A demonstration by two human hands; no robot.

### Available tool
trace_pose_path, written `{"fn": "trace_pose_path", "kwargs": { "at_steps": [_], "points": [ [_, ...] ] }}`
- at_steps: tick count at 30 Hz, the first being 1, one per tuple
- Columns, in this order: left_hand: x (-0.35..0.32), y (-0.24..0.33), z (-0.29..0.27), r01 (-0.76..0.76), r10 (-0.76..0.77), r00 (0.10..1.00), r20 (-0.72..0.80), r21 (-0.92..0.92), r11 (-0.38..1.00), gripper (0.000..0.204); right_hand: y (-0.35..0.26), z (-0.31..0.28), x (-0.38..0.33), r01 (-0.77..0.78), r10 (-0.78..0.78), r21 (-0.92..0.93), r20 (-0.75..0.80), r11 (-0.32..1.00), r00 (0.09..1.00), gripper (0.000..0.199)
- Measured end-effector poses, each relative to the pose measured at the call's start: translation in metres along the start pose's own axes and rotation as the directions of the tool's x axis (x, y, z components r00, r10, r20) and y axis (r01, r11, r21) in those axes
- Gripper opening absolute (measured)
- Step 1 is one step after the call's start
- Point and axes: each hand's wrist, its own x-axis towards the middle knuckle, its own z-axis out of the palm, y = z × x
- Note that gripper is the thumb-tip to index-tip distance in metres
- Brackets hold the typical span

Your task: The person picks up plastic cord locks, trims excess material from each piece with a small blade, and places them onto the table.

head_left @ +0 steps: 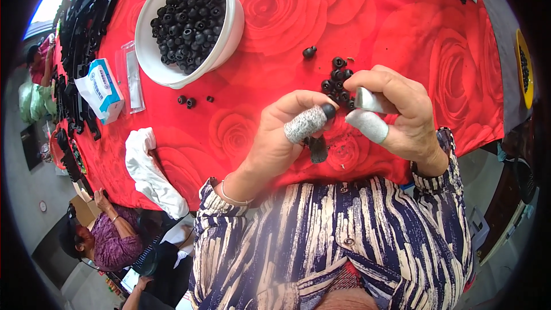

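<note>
Clock positions taken from the view's centre. Left hand: fingers pinch a rounded, smooth dark piece just right of centre, toward 2 o'clock; thumb wears a speckled grey wrap. Right hand, at 3 o'clock: fingers curled, a whitish cover on the thumb and a silvery-grey one beside it — cannot tell whether anything is grasped.

Black pieces cluster between 1 and 2 o'clock, some with visible bores; partly hidden by the right hand. At 11, a smooth white plastic bowl holds a heap of similar pieces; lower layers hidden. A dark strip below the left hand is hard to make out.

Table: red, rose-printed covering. Crumpled white fabric at 8:30; blue-and-white carton toward 10. Yellow dish at 2:30, seen obliquely. Seated person at 8 — rim distorted.
</note>
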Motion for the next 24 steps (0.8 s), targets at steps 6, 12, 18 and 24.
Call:
{"fn": "trace_pose_path", "kwargs": {
  "at_steps": [6, 12, 18, 24],
  "points": [
    [-0.003, -0.003, -0.002, -0.093, 0.092, 0.995, 0.030, 0.038, 0.995, 0.026, -0.003, 0.008, -0.004, 0.141, -0.145, -0.054, -0.075, 0.988, 0.987, 0.039],
    [0.000, -0.007, -0.001, -0.044, 0.045, 0.999, 0.017, -0.101, 0.994, 0.024, 0.000, 0.020, -0.008, 0.214, -0.226, -0.104, -0.110, 0.971, 0.968, 0.042],
    [-0.001, -0.008, -0.004, -0.001, 0.000, 1.000, -0.003, -0.131, 0.991, 0.025, 0.003, 0.022, -0.008, 0.270, -0.287, -0.172, -0.082, 0.947, 0.954, 0.040],
    [-0.002, -0.008, 0.005, 0.032, -0.033, 0.999, -0.004, -0.099, 0.995, 0.024, 0.004, 0.022, -0.007, 0.359, -0.379, -0.255, -0.033, 0.898, 0.925, 0.046]
  ]
}}
